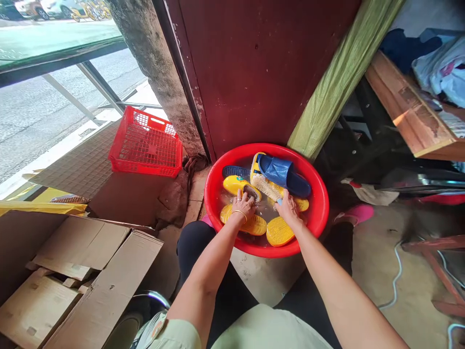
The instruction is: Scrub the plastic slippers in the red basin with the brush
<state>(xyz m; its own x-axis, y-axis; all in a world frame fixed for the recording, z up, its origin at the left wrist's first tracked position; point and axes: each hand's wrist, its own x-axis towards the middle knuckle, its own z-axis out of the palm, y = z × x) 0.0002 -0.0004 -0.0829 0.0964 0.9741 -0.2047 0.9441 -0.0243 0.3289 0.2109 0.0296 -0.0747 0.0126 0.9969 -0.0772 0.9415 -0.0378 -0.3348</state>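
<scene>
A red basin [318,213] holds murky water and several yellow and blue slippers. My left hand [244,206] grips a yellow slipper [234,184] near its opening, at the basin's left side. In my right hand [288,207] is the handle of a scrubbing brush [268,186], its pale bristles showing towards the upper left. A blue slipper [278,169] rests on top at the back of the basin, beside a yellow and blue one. Yellow soles [279,231] face up near the front rim.
To the left are a red plastic crate [145,167] and an open cardboard box [116,286]. A dark red panel [261,72] and a green curtain [327,97] stand behind the basin. On the right is a wooden table [410,106].
</scene>
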